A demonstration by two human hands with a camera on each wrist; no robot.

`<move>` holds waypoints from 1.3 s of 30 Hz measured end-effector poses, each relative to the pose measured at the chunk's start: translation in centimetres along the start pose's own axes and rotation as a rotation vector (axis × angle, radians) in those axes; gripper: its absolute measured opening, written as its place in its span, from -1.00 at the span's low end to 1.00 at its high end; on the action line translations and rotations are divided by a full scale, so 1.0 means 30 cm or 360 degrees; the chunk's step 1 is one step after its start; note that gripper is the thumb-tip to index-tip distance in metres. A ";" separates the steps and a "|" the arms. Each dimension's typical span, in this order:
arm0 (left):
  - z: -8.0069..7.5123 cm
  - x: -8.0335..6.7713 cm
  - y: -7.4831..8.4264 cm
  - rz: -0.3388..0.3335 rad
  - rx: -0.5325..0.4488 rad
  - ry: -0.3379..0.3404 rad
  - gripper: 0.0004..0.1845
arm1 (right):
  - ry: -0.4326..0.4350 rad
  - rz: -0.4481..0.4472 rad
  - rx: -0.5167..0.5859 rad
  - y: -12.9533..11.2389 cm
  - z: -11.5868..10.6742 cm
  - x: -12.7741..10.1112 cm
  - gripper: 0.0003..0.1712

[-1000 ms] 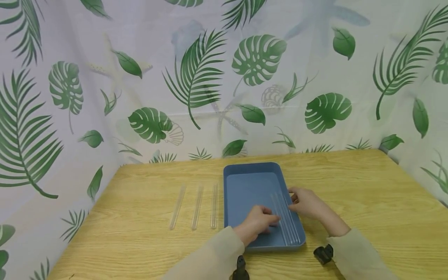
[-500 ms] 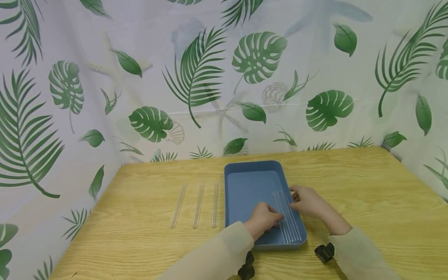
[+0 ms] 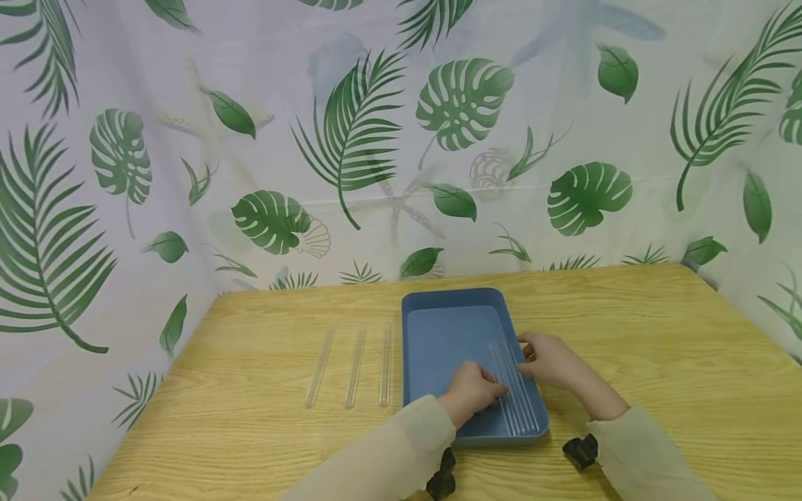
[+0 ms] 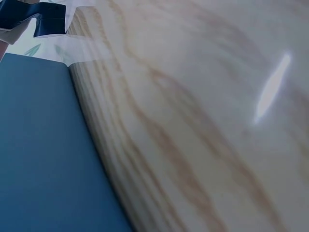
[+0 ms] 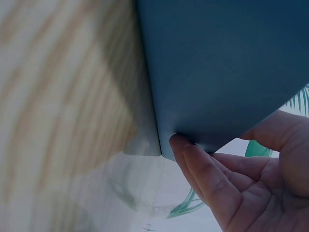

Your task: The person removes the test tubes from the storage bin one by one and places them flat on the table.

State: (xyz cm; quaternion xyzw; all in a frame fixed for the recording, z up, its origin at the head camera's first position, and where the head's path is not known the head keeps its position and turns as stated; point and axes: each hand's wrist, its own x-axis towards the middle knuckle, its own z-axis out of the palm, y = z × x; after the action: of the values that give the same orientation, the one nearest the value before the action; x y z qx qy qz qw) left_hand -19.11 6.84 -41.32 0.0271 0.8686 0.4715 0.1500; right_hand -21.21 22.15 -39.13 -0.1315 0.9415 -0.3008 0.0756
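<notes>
A blue tray (image 3: 441,334) lies on the wooden table, and several slender clear tubes (image 3: 523,407) are side by side along its right part. My left hand (image 3: 470,391) is down inside the tray with curled fingers, pinching the leftmost of these tubes. Much of that grip is hidden beneath the hand. At the tray's right wall, my right hand (image 3: 548,360) holds the side; in the right wrist view its fingertips (image 5: 179,141) press the outer wall and the thumb reaches the rim. The left wrist view has only the tray's outer side (image 4: 48,145) and tabletop.
Left of the tray, 3 more clear tubes lie apart on the table: a left one (image 3: 319,369), a middle one (image 3: 354,369) and a right one (image 3: 385,369). A leaf-printed cloth (image 3: 376,209) hangs behind the table (image 3: 238,431).
Over the first half second my left hand has shifted slightly right with the tube, bringing it beside the others. The right hand has stayed at the tray's wall.
</notes>
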 end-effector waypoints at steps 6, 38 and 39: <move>-0.008 0.009 -0.005 -0.0023 -0.0084 -0.0023 -0.82 | 0.0015 -0.0008 0.0003 0.004 0.001 0.002 -0.44; -0.077 -0.024 -0.045 0.0298 -0.0592 -0.0062 -0.82 | 0.0056 -0.0055 0.0017 0.017 0.009 0.006 -0.43; -0.078 -0.025 -0.045 0.0306 -0.0598 -0.0061 -0.82 | 0.0058 -0.0055 0.0018 0.017 0.009 0.006 -0.43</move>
State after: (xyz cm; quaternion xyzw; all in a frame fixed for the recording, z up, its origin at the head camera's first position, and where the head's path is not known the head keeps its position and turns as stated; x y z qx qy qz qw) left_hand -18.94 4.04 -41.07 0.0903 0.7558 0.6367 0.1233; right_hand -21.42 22.35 -39.67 -0.1417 0.9386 -0.3098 0.0541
